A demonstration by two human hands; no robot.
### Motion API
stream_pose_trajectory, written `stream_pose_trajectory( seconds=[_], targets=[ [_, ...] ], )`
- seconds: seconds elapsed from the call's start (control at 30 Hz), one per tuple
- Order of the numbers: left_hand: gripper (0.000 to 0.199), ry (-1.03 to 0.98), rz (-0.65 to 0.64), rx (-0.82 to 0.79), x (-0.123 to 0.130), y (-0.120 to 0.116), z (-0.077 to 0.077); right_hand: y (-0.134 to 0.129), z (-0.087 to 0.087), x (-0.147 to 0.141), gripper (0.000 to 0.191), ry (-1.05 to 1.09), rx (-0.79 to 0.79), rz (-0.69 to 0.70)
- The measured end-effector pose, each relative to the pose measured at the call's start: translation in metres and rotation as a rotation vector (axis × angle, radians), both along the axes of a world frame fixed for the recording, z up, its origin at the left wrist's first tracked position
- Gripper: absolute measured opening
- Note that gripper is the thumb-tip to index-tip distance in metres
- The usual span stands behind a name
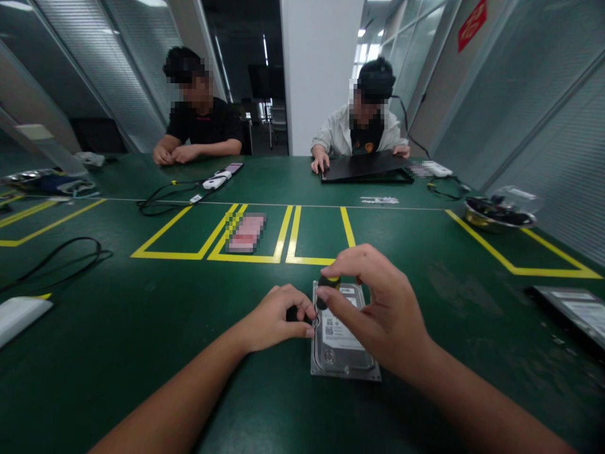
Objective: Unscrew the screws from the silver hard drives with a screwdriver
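A silver hard drive point(347, 364) with a white label lies flat on the green table in front of me. Over its upper left part, my right hand point(382, 302) pinches a short black screwdriver handle point(329, 282) with a yellow band between thumb and fingers. The shaft and tip are hard to make out. My left hand point(281, 318) is at the drive's left edge, thumb and fingers curled together by the rim. Something black point(293, 313) shows inside its curled fingers; its kind is unclear.
Another drive-like unit point(574, 315) lies at the right edge, near a metal bowl point(501, 214) of dark parts. A phone point(246, 232) rests inside yellow tape marks. Cables point(161, 198) lie at left. Two people sit opposite; one handles a black panel point(366, 167).
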State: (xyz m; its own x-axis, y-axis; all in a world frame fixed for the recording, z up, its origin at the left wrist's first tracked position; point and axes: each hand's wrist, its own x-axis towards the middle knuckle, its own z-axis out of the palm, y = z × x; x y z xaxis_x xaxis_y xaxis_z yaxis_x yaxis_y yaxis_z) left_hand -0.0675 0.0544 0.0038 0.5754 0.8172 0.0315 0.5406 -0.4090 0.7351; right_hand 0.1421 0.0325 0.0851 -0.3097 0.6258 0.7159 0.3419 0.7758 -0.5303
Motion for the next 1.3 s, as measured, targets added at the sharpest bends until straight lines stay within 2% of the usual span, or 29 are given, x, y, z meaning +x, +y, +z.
stream_pose_trajectory(
  seconds=[0.1,0.33,0.5,0.7,0.87,1.07,1.2,1.3],
  targets=[
    [0.027,0.009,-0.005,0.004,0.0001,0.0,0.0006,0.0001,0.0003,0.0004,0.029,-0.011,0.002,0.028],
    [0.028,-0.001,-0.003,-0.006,0.0001,0.0,0.0004,0.0011,0.001,0.0005,0.017,-0.004,0.001,-0.004],
    [0.027,-0.016,0.003,0.004,0.0005,-0.0003,-0.0006,0.0023,-0.0008,-0.0003,0.03,-0.009,-0.021,0.079],
    [0.029,-0.007,0.005,-0.02,0.0013,-0.0007,0.0011,0.0009,-0.001,-0.0002,0.019,0.003,0.007,0.004],
    [0.027,-0.01,-0.004,-0.007,0.0012,-0.0002,0.0002,0.0004,-0.0009,-0.0007,0.031,0.0,-0.014,0.068],
    [0.03,-0.012,0.002,-0.006,0.0,0.0002,-0.0025,0.0007,0.0017,0.0003,0.019,-0.003,0.001,0.021],
    [0.028,-0.015,-0.011,0.006,0.0001,0.0001,-0.0018,-0.0002,0.0022,0.0004,0.029,-0.002,-0.025,0.091],
    [0.03,-0.01,-0.005,-0.003,0.0005,0.0,-0.0008,0.0,0.0003,0.0004,0.027,0.003,-0.032,0.049]
  ],
)
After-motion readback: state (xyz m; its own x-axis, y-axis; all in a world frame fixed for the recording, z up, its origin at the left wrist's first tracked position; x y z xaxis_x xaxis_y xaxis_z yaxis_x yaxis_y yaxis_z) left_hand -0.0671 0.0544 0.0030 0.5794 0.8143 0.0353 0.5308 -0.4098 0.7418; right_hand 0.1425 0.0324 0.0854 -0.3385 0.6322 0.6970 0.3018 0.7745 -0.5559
